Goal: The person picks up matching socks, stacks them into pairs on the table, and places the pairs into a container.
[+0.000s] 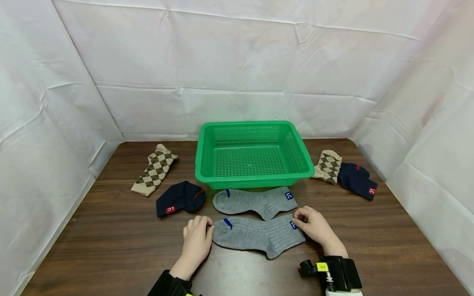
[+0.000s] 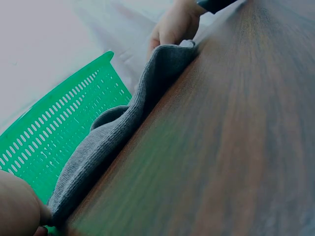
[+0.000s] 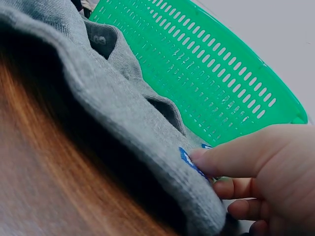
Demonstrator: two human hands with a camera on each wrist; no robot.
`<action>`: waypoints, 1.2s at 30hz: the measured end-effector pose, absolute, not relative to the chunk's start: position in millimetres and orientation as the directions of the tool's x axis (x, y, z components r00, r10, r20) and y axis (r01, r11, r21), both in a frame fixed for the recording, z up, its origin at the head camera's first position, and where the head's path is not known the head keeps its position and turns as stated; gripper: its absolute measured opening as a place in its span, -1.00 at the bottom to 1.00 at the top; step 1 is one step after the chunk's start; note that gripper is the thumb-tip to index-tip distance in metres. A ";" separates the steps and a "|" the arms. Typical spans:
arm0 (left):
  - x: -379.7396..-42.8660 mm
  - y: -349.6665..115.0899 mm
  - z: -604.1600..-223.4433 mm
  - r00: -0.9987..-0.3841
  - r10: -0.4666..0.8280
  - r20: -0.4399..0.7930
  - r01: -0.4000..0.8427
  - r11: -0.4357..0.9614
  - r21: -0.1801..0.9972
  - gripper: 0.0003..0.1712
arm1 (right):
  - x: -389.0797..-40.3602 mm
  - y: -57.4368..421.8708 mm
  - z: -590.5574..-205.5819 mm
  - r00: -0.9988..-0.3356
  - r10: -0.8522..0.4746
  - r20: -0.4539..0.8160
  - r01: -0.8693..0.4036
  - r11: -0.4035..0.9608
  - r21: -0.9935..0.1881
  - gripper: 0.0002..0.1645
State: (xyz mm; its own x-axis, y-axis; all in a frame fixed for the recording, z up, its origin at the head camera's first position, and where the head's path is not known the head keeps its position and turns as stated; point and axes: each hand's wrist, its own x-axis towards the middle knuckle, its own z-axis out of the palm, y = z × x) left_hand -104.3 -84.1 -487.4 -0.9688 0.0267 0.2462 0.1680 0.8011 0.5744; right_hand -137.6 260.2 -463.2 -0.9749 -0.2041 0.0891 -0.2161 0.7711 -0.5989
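Observation:
A grey sock [image 1: 252, 235] with a blue toe stripe and a blue label lies in front of me, its heel toward me. At its toe end my left hand [image 1: 197, 239] pinches the edge. My right hand [image 1: 317, 227] pinches the cuff at the label, with the thumb on top in the right wrist view. Both wrist views show parts of this sock raised off the table. Just beyond it, a matching grey sock [image 1: 248, 201] lies flat, close to the green basket [image 1: 255, 181].
Left of the basket lie an argyle sock [image 1: 155, 170] and a navy sock [image 1: 180, 199]. At the right are another argyle sock [image 1: 328, 165] and another navy sock [image 1: 356, 180], side by side. White cloth [image 1: 237, 61] hangs behind and beside the wooden table [image 1: 100, 242].

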 end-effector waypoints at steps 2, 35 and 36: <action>-104.3 -84.0 -487.5 -0.968 0.021 0.249 0.165 0.801 0.575 -0.91 | -138.2 260.4 -463.5 -0.976 -0.200 0.085 -0.211 0.774 -0.598 -0.85; -107.0 -85.0 -487.1 -0.979 0.131 0.155 0.202 0.559 0.804 -0.90 | -140.5 269.7 -473.1 -0.838 -0.492 0.236 -0.371 0.195 -0.908 -0.93; -106.7 -85.0 -486.7 -0.982 0.130 0.135 0.184 0.522 0.833 -0.92 | -140.4 270.1 -472.5 -0.829 -0.509 0.234 -0.346 0.137 -0.928 -0.88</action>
State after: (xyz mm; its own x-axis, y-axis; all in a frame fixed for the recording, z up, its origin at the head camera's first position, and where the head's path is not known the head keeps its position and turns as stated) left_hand -106.7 -85.0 -486.7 -0.9823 0.1297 0.1352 0.1836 0.5225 0.8327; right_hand -140.4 270.1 -472.5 -0.8286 -0.5086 0.2339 -0.3460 0.1368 -0.9282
